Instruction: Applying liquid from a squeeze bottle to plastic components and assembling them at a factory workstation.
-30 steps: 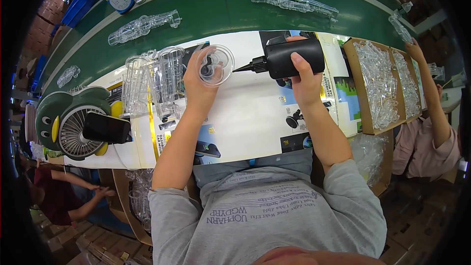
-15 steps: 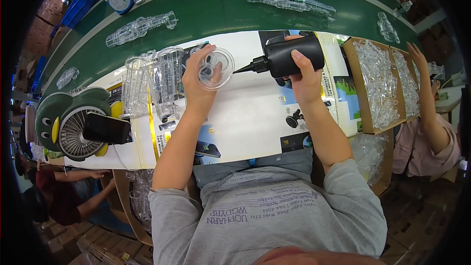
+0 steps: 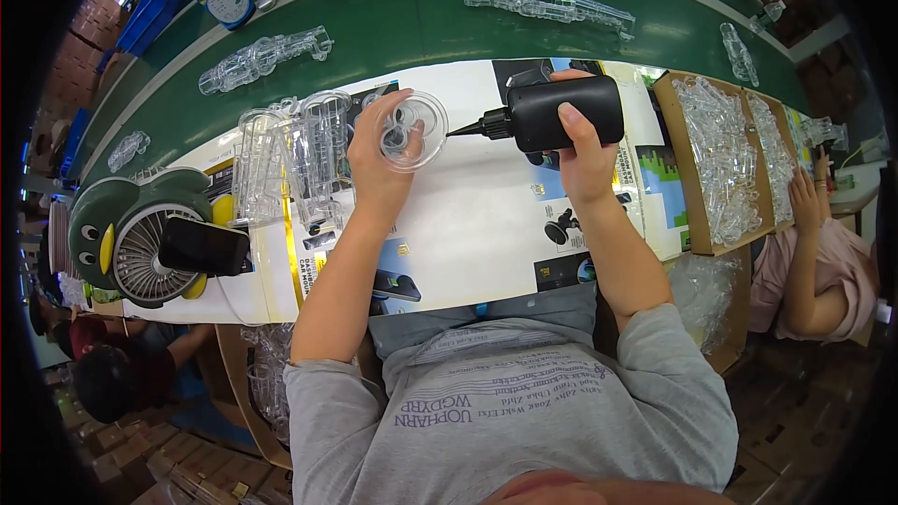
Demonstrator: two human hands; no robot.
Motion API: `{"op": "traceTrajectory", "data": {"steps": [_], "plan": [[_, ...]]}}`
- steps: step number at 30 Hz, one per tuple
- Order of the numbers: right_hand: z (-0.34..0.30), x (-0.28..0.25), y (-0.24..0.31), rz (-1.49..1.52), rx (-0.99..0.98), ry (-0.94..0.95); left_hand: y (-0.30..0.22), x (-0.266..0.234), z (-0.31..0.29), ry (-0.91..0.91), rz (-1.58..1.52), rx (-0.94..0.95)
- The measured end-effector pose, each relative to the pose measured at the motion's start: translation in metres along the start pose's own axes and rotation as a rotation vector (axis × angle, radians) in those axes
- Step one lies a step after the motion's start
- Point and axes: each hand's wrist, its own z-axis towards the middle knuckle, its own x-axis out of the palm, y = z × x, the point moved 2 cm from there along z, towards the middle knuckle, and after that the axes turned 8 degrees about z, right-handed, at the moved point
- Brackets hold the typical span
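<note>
My left hand (image 3: 382, 145) is closed round a clear part with a round rim (image 3: 440, 122), its circular face turned toward the right. In my right hand (image 3: 587, 154) lies a black squeeze bottle (image 3: 561, 112), tipped on its side with its tapered nozzle (image 3: 468, 129) pointing left. The nozzle's tip is at the rim of the clear part; whether they touch I cannot tell. Left of my left hand, several clear tubular parts (image 3: 295, 159) stand grouped on the printed white sheet (image 3: 468, 243).
Clear assembled pieces (image 3: 547, 2) lie along the green belt (image 3: 402, 28) beyond the sheet. A cardboard box (image 3: 697, 168) of clear parts stands at the right. At left are a green fan (image 3: 140, 243) and a phone (image 3: 204, 246). Co-workers sit on both sides, one arm (image 3: 804, 234) near the box.
The pieces on the green belt have shifted slightly left. My right hand and the bottle moved slightly right. The right co-worker's hand came down beside the box, and the left co-worker leaned in.
</note>
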Motion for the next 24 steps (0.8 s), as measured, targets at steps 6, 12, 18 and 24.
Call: {"op": "traceTrajectory", "data": {"steps": [6,12,18,24], "plan": [[0.0007,0.0,-0.0002,-0.047,-0.15,0.002,0.0014,0.0001,-0.0009,-0.001,0.027,0.015],[0.001,-0.0015,0.0008,-0.04,-0.161,-0.007,-0.0027,0.0003,0.0005,0.009,0.014,0.009],[0.0017,-0.0026,0.0008,-0.036,-0.194,-0.031,-0.0004,0.0018,-0.0005,0.005,0.017,0.024],[0.002,-0.0068,-0.0003,-0.052,-0.128,-0.027,-0.0009,0.0019,-0.001,0.02,0.025,0.031]]}}
